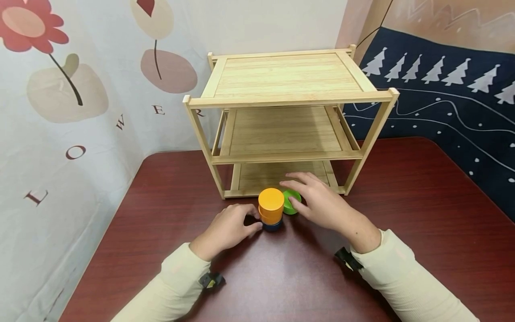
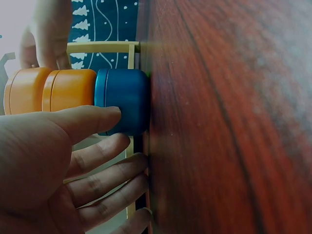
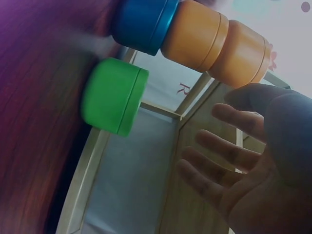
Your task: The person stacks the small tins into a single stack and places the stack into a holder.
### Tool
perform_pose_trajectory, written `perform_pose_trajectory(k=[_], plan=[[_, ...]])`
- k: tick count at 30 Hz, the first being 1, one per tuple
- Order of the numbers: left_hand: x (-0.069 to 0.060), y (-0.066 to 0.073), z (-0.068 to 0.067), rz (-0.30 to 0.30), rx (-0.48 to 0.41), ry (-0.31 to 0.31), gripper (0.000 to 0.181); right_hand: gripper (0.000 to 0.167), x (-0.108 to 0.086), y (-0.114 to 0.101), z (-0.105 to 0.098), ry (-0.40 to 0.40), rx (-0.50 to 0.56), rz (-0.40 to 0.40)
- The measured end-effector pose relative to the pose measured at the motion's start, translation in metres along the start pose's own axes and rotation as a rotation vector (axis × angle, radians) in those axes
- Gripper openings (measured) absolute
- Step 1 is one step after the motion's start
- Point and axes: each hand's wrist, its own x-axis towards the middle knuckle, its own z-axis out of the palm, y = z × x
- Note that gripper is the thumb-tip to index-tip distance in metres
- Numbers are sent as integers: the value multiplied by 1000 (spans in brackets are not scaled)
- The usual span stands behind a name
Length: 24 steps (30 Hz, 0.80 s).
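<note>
Two orange lidded jars are stacked upright, an upper orange jar (image 1: 271, 199) and a lower orange jar (image 2: 73, 90), on top of a blue jar (image 2: 124, 97) that stands on the table. My left hand (image 1: 227, 227) is at the left of this stack, its thumb alongside the blue jar and its fingers extended; whether it touches is unclear. To the right of the stack stands a separate green jar (image 3: 114, 96). Over and beside the green jar, my right hand (image 1: 323, 203) has its fingers spread, holding nothing. Its thumb is near the upper orange jar.
A three-tier wooden rack (image 1: 287, 158) stands just behind the jars. The dark red table (image 1: 434, 232) stretches out on both sides. A flower-printed cloth (image 1: 80, 147) hangs at the left, and a dark cloth with trees (image 1: 442, 112) at the right.
</note>
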Motion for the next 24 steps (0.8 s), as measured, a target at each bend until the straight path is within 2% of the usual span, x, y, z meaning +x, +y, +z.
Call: perform_pose_trajectory(k=[24], plan=[[-1, 1, -1, -9, 9, 1, 16, 42, 3, 8, 11, -44, -33, -24]])
